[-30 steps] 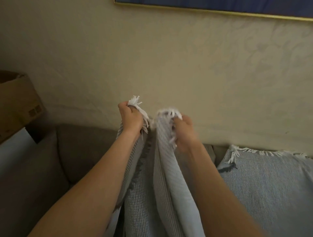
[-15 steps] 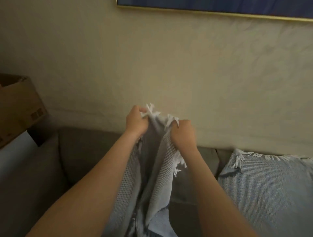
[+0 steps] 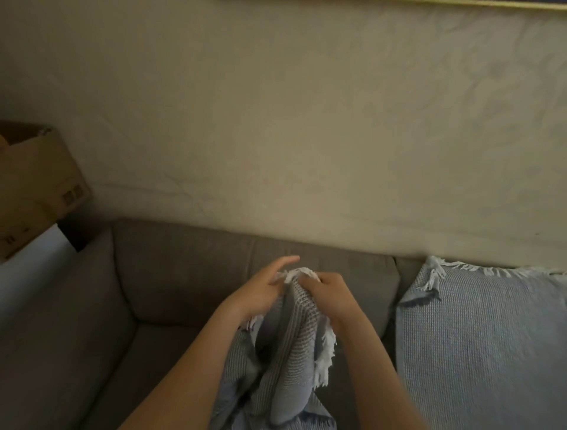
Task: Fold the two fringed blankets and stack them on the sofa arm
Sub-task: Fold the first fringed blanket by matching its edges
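Observation:
A grey-blue waffle blanket [image 3: 294, 346] with white fringe hangs bunched between my forearms over the sofa seat. My right hand [image 3: 333, 294] grips its fringed top edge in a fist. My left hand [image 3: 264, 291] lies against the same edge from the left; its fingers stretch out straight and its thumb touches the fringe. The two hands are almost touching. A second fringed blanket [image 3: 484, 343] lies spread over the sofa back and seat at the right. The sofa arm [image 3: 58, 322] is at the left and is bare.
The grey sofa back [image 3: 190, 264] runs along a cream wall. A cardboard box [image 3: 33, 184] stands on a white surface beyond the sofa arm. A gold picture frame edge [image 3: 460, 3] crosses the top.
Both hands have dropped from in front of the wall to the level of the sofa back and come together. The left hand's fingers have straightened out of their fist.

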Available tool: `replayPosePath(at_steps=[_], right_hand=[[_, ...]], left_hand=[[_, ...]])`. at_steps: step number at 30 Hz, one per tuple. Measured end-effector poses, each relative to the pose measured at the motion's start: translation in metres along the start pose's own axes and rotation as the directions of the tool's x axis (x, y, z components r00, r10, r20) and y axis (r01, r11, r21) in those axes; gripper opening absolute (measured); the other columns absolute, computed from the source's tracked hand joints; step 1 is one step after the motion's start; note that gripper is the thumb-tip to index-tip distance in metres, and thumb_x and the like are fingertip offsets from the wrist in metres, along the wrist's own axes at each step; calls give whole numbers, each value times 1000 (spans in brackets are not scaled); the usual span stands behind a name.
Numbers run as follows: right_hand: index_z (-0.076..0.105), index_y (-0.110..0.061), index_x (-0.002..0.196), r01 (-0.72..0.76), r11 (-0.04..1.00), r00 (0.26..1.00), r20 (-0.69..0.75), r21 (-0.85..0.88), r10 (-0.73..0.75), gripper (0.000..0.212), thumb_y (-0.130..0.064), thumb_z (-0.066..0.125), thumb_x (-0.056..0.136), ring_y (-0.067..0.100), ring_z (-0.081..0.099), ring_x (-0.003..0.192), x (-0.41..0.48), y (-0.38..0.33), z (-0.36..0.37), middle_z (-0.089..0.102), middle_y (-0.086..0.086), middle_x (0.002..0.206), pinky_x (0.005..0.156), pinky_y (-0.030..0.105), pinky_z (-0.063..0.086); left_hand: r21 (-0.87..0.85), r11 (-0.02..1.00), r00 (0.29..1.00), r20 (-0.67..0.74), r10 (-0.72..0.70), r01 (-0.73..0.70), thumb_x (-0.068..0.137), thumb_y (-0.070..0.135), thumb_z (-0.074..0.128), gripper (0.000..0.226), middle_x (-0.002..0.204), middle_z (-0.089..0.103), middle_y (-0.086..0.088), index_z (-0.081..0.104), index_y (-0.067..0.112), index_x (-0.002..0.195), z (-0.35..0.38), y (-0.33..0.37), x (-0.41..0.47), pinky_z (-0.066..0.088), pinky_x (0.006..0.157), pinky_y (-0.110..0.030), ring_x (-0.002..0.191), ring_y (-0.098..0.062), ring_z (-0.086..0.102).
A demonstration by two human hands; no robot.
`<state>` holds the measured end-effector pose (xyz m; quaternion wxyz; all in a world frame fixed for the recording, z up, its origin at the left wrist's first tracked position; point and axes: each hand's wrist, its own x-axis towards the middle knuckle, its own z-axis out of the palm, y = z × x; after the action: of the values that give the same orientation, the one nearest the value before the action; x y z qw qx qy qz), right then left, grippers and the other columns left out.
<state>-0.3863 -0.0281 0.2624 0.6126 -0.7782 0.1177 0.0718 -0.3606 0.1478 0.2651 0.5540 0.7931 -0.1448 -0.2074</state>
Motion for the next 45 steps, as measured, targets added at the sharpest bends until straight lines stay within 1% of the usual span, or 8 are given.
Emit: replayPosePath(at_steps=[5, 11, 16, 25, 30, 34, 39, 45], right_hand=[[41, -13, 57, 169, 985, 986, 14, -36, -168, 52, -22, 69, 99, 10, 25, 46, -13, 1, -8, 28, -3, 50, 47, 24, 24], [75, -12, 94, 157, 984, 978, 153, -82, -144, 19, -24, 86, 84, 14, 72, 73, -28, 14, -18, 79, 9, 87, 68, 32, 58], [58, 6, 78, 187, 953, 930, 357, -240, -92, 32, -22, 72, 87, 19, 48, 60, -30, 45, -27, 51, 17, 68, 58, 35, 39], [42, -9, 64, 220, 974, 966, 153, -58, -209, 56, -42, 66, 103, 12, 34, 58, -52, 62, -16, 36, 0, 62, 54, 28, 29], [51, 8, 73, 116, 987, 925, 375, -115, -64, 65, -45, 87, 83, 21, 48, 64, -52, 79, -28, 50, 12, 69, 61, 33, 39], [56, -9, 74, 5, 963, 914, 391, -270, 105, 38, -35, 80, 90, 22, 42, 66, -50, 83, -37, 46, 12, 73, 63, 32, 37], [73, 11, 101, -74, 992, 952, 302, 101, 40, 44, -33, 69, 101, 38, 75, 93, -59, 62, -36, 76, 28, 103, 88, 47, 60], [68, 12, 116, 22, 847, 994, 82, 531, -78, 22, -3, 58, 104, 35, 75, 86, -62, 30, -26, 74, 30, 104, 73, 39, 63]], left_hand=[[91, 995, 999, 15, 49, -50, 109, 24, 58, 24, 128, 70, 8, 66, 24, 131, 15, -4, -6, 54, 101, -30, 116, -3, 67], [250, 966, 956, -292, 15, 61, 106, 16, 55, 12, 103, 71, -1, 66, 16, 106, 16, -9, -5, 53, 86, -42, 97, -20, 67], [111, 986, 898, -436, -63, 123, 105, 11, 50, 18, 109, 69, 0, 66, 15, 111, 17, -8, -9, 48, 78, -30, 101, -14, 64], [-85, 982, 708, -683, -183, 171, 100, 4, 46, 25, 116, 67, -7, 65, 11, 115, 29, -14, -11, 53, 98, -42, 108, -28, 63], [-205, 970, 650, -721, -240, 130, 92, 1, 42, 39, 109, 73, -2, 73, 17, 107, 29, -9, -12, 55, 95, -39, 104, -25, 68], [-218, 968, 635, -733, -244, 121, 95, -1, 42, 38, 108, 73, -3, 73, 15, 109, 26, -11, -13, 51, 88, -35, 101, -25, 67], [-155, 971, 702, -672, -238, 181, 103, 17, 60, 15, 112, 66, -7, 57, 16, 118, 20, -25, -20, 56, 81, -40, 100, -26, 67], [-160, 982, 860, -481, -168, 102, 101, 15, 64, 22, 118, 64, 3, 64, 30, 117, 30, -16, -44, 58, 87, -39, 103, -15, 66]])
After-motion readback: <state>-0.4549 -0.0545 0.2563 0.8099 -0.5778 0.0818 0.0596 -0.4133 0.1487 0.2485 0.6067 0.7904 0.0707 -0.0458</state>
